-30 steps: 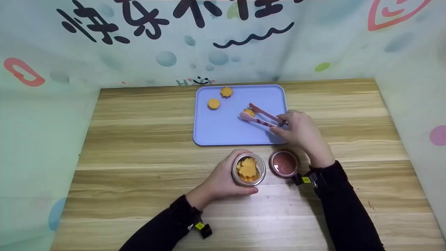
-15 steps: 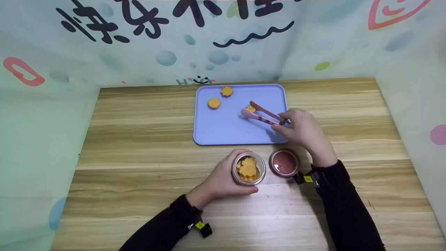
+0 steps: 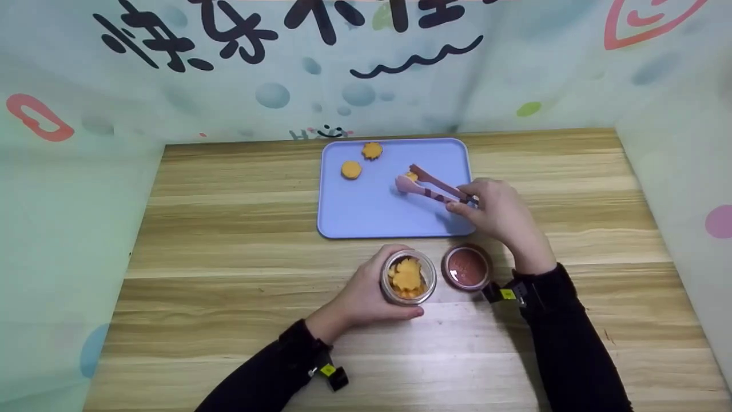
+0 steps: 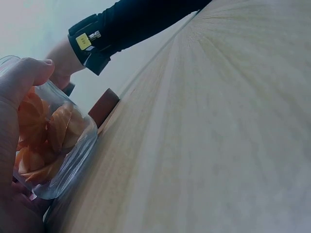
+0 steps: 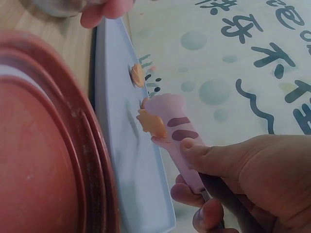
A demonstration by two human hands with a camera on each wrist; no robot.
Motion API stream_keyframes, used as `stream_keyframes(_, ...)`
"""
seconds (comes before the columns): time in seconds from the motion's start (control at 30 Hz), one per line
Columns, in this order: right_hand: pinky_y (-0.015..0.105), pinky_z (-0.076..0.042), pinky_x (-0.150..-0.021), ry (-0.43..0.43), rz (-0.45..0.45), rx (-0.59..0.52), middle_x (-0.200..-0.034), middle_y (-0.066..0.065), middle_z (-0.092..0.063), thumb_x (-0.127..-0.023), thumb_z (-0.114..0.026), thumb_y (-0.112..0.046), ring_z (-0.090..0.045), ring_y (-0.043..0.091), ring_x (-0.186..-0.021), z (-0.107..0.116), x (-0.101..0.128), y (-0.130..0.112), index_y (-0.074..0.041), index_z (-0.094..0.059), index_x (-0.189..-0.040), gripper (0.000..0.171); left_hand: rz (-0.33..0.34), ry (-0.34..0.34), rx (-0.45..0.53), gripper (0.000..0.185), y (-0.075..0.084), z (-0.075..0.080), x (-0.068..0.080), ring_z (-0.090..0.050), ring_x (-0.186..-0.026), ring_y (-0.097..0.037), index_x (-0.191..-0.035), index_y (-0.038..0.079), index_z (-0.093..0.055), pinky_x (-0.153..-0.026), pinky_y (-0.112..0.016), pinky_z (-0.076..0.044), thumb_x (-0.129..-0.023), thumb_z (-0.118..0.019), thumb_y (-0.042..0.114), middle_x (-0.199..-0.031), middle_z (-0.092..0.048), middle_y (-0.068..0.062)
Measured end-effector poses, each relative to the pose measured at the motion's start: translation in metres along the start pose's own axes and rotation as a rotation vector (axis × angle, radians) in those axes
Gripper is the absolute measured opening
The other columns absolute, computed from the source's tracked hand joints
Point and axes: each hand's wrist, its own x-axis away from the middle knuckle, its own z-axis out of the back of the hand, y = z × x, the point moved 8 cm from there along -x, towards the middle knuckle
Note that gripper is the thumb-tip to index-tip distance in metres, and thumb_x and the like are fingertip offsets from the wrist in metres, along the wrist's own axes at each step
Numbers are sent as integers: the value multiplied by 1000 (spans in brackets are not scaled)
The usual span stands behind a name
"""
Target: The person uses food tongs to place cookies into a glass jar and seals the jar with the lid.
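In the head view my left hand (image 3: pixel 366 294) is wrapped around a clear glass jar (image 3: pixel 433 286) with several yellow cookies (image 3: pixel 407 274) inside. The jar stands on the table with its open mouth up. My right hand (image 3: pixel 506 214) grips pink paw-shaped tongs (image 3: pixel 437 183) over the blue tray (image 3: pixel 366 212). Between the tips of the tongs is a flower-edged cookie (image 5: pixel 151 124), held clear of the tray in the right wrist view. Two more cookies lie at the tray's back left: a rounder one (image 3: pixel 351 170) and a scalloped one (image 3: pixel 372 150).
A reddish-brown jar lid (image 3: pixel 467 268) lies just right of the jar, below my right wrist. The wooden table (image 3: pixel 229 229) ends at a printed cloth backdrop (image 3: pixel 229 109), which also hangs along both sides. The tray sits near the back edge.
The tongs have closed in on the cookie and risen slightly with it, moving a little back and to the right. My left hand and the jar have stayed put.
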Motion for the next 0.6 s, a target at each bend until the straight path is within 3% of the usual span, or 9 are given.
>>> stream_keyframes(0.2, 30, -35, -58, -11, 1, -18, -76, 3, -62, -84, -70, -38, -49, 20, -64, 2, -1, 1, -17, -71, -86, 21, 1, 2, -2, 95, 0, 1, 0, -55, -116, -3, -134, 36, -37, -105, -28, -44, -55, -88, 49, -126, -54, 17)
stream_keyframes(0.37, 32, -39, -63, 14, -11, -66, -87, 4, -68, -84, -69, -42, -52, 20, -68, 13, 2, 4, -18, -73, -96, 27, -3, 5, -1, 94, 0, 1, 0, -55, -115, -3, -133, 36, -37, -105, -28, -45, -55, -89, 49, -126, -54, 17)
stream_keyframes(0.6, 26, -42, -52, 31, 36, -190, -90, -4, -67, -83, -68, -47, -52, 14, -60, 37, 13, -2, -25, -72, -104, 30, -11, 7, 1, 94, 0, 0, 0, -55, -115, -3, -133, 35, -37, -105, -28, -44, -55, -89, 48, -126, -54, 17)
